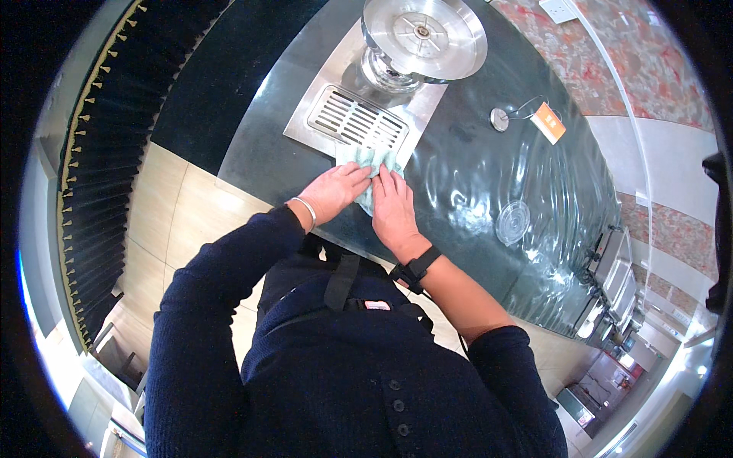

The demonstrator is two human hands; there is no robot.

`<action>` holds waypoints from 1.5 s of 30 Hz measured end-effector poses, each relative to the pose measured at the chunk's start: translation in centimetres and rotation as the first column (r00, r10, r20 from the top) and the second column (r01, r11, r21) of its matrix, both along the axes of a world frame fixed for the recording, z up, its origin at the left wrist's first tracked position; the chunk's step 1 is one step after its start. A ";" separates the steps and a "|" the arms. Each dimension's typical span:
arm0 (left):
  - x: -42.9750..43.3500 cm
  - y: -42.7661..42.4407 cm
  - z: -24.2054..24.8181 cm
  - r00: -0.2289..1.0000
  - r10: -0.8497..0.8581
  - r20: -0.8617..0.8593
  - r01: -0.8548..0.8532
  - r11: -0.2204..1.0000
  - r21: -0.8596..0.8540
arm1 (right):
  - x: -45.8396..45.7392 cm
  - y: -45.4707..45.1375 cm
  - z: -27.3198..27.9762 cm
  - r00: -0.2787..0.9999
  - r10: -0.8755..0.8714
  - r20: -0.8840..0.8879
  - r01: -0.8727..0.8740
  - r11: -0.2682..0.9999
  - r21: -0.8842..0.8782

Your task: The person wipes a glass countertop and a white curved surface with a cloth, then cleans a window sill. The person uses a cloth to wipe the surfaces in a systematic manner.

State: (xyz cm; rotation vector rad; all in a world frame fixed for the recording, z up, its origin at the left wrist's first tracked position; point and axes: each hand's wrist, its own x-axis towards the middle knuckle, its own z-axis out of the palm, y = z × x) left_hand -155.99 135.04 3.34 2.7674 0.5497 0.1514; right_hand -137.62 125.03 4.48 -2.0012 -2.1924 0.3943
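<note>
A pale green cloth (365,156) lies bunched over the near edge of a stainless steel base plate. My left hand (337,192), with a bangle at the wrist, has its fingers on the cloth. Beside it, my right hand (393,209) presses the cloth's right part with its fingertips; a black band is on that wrist. Just beyond both hands is a slotted metal drip grille (358,119) set in the plate. Farther back on the same plate stands a round, polished metal dispenser base (425,31) with a wide dish on top.
The dark countertop (458,166) has a glossy clear cover on its right part. On it are an orange card (548,123) in a wire holder and a clear round plastic lid (513,223). Metal chafing dishes (615,275) stand at the far right. A black pleated skirt (109,172) hangs at left.
</note>
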 end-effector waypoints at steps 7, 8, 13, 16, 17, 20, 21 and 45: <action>-1.8 7.3 -0.5 0.933 0.353 0.065 -0.356 0.934 0.044 | -1.0 10.2 -0.4 0.998 0.024 -0.058 -0.013 0.983 0.182; -2.0 7.4 -0.6 0.926 0.373 0.062 -0.374 0.927 0.016 | -1.7 10.5 -0.6 1.000 0.018 -0.018 -0.016 0.989 0.145; -3.7 3.7 -0.4 0.928 0.366 0.062 -0.367 0.930 -0.004 | -3.7 8.1 -0.4 0.979 0.149 0.137 -0.166 0.978 0.127; -4.9 3.0 0.2 0.945 0.321 0.058 -0.312 0.942 -0.125 | -3.8 7.5 0.5 0.976 0.216 0.026 -0.217 0.976 0.034; -5.0 3.6 0.2 0.931 0.352 0.101 -0.341 0.934 -0.111 | -3.6 7.9 0.8 0.975 0.222 -0.031 -0.222 0.975 0.005; -4.7 7.1 -0.3 0.878 0.441 0.187 -0.434 0.897 -0.079 | -3.2 12.4 0.7 0.979 0.187 -0.082 -0.166 0.963 0.214; -4.5 8.6 -0.7 0.863 0.471 0.185 -0.468 0.882 -0.063 | -2.9 14.3 0.5 0.976 0.194 -0.096 -0.165 0.954 0.249; 5.7 5.4 -1.4 0.953 0.292 0.086 -0.292 0.956 -0.009 | 5.4 10.6 0.7 0.992 -0.043 0.116 0.038 0.998 0.043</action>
